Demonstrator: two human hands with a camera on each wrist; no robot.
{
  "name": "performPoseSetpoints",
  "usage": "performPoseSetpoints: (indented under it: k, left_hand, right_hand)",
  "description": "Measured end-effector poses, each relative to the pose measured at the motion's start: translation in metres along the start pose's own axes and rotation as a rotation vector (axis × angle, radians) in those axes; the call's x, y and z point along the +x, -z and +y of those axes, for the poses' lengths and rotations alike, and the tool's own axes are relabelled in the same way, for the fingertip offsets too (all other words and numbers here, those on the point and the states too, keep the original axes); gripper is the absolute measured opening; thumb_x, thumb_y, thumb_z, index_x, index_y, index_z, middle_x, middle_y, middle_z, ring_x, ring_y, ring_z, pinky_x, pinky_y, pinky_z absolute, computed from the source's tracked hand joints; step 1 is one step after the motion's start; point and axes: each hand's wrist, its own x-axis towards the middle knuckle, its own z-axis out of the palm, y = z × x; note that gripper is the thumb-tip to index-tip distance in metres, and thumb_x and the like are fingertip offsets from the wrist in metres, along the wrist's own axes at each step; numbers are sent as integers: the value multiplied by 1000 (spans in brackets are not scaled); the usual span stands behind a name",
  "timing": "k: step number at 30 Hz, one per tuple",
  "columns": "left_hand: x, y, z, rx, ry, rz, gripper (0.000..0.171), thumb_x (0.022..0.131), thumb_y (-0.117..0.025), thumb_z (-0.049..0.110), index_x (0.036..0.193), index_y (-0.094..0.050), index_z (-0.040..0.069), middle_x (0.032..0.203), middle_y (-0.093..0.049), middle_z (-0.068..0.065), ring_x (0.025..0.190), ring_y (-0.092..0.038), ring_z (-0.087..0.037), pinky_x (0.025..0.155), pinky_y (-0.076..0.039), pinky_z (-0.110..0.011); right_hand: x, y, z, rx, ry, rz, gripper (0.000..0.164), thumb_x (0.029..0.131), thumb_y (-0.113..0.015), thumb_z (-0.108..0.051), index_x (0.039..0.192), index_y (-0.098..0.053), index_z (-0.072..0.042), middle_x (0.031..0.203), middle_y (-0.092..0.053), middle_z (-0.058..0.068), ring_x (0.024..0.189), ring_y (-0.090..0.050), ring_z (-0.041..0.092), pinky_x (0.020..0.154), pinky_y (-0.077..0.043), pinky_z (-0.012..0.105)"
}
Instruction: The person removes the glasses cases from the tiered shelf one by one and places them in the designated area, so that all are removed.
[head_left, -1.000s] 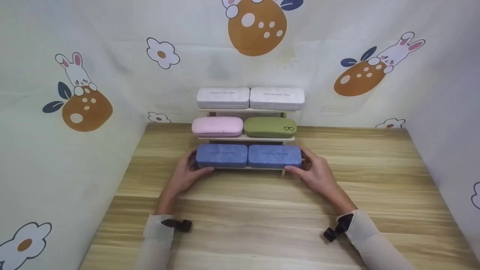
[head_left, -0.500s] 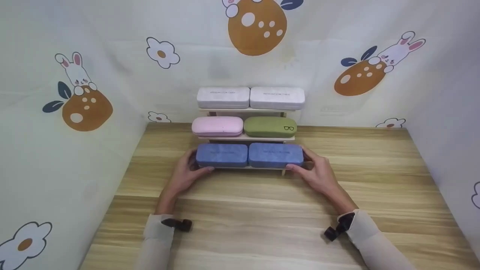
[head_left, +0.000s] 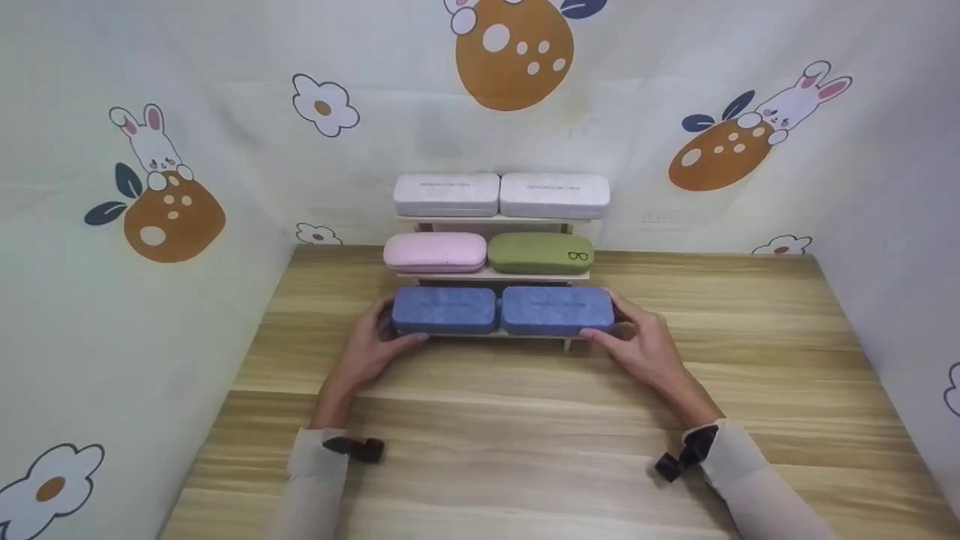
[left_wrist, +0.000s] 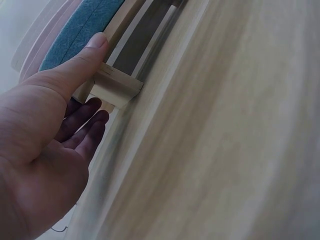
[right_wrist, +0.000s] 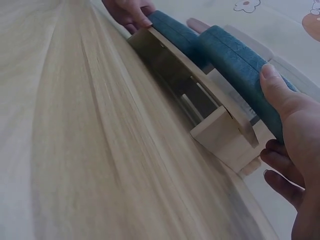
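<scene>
On the lowest step of a wooden rack (head_left: pixel 536 277), the left blue glasses case (head_left: pixel 444 310) sits with my left hand (head_left: pixel 371 345) round its left end. In the left wrist view my thumb lies along its lower front edge, close to the rack's board; the index finger is hidden and the other fingers curl below. My right hand (head_left: pixel 641 341) grips the right blue glasses case (head_left: pixel 557 310) by its right end, thumb in front. The right wrist view shows this case (right_wrist: pixel 240 70) raised and tilted off the board, slightly apart from the left one.
Above, a pink glasses case (head_left: pixel 435 252) and a green glasses case (head_left: pixel 540 253) share the middle step. Two pale grey cases (head_left: pixel 446 195) stand on the top step, near the printed wall sheet (head_left: pixel 375 157). The wood-grain table (head_left: pixel 480 450) spreads out in front.
My right hand has moved slightly right with the right blue case, and a gap has opened between the two blue cases. The left hand keeps its place.
</scene>
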Motion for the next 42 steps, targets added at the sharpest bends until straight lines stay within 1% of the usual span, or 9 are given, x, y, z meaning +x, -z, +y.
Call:
performPoseSetpoints:
  k: [2, 7, 10, 14, 17, 28, 32, 36, 42]
  left_hand:
    - [0, 0, 0, 8, 4, 5, 88, 82, -96, 13, 155, -49, 1, 154, -61, -20, 147, -57, -32, 125, -47, -33]
    - [0, 0, -1, 16, 3, 0, 87, 83, -96, 15, 154, -49, 0, 154, -61, -21, 147, -57, -32, 124, -48, -34]
    - [0, 1, -2, 13, 3, -2, 87, 84, -96, 15, 155, -49, 0, 154, -61, -21, 148, -56, -32, 124, -48, -35]
    - [0, 0, -2, 24, 5, 0, 87, 83, -96, 15, 155, -49, 1, 154, -61, -20, 148, -57, -31, 124, -48, -35]
    - [0, 0, -1, 35, 4, -4, 87, 83, -96, 16, 155, -49, 1, 154, -60, -20, 148, -56, -32, 125, -47, -37]
    - [-1, 0, 1, 35, 27, -16, 91, 84, -96, 23, 158, -46, 4, 160, -56, -18, 152, -53, -30, 128, -44, -38]
    - [-1, 1, -1, 42, 32, 0, 91, 83, -97, 24, 157, -48, 5, 158, -58, -17, 150, -54, -30, 127, -45, -36]
    - [0, 1, -3, 19, 11, -3, 88, 83, -97, 18, 155, -49, 3, 154, -61, -18, 148, -56, -31, 124, -49, -33]
    - [1, 0, -4, 6, -2, -1, 86, 82, -97, 15, 154, -51, 2, 151, -63, -19, 145, -59, -31, 120, -52, -30]
  right_hand:
    - [-1, 3, 2, -2, 1, 8, 83, 85, -95, -39, 154, -60, -8, 135, -76, 15, 123, -74, 33, 114, -56, 47]
    - [-4, 11, 8, 4, 0, 18, 79, 86, -95, -35, 153, -62, -10, 132, -78, 12, 122, -74, 28, 109, -51, 16]
    - [-5, 18, 13, 16, 0, 15, 79, 87, -94, -32, 154, -60, -9, 133, -77, 13, 123, -73, 29, 107, -45, 6]
    - [-6, 26, 17, 54, -4, 0, 81, 88, -94, -28, 156, -57, -6, 136, -76, 14, 124, -73, 29, 108, -48, 8]
    - [-5, 32, 21, 70, -3, -15, 81, 88, -94, -26, 157, -56, -6, 139, -74, 13, 125, -72, 24, 109, -50, 10]
    - [-9, 53, 34, 48, -22, 9, 79, 88, -93, -22, 156, -57, -5, 141, -73, 15, 120, -66, -5, 106, -48, 5]
    - [-13, 60, 39, 27, -21, 28, 79, 87, -94, -19, 155, -58, -5, 143, -71, 18, 123, -60, -14, 109, -42, 1]
    - [-16, 67, 44, 2, -38, 35, 80, 86, -95, -20, 156, -57, -6, 147, -68, 20, 127, -54, -16, 110, -37, -2]
    - [-17, 75, 48, 19, -56, 27, 79, 89, -92, -21, 157, -55, -4, 151, -65, 19, 127, -55, -14, 110, -40, 0]
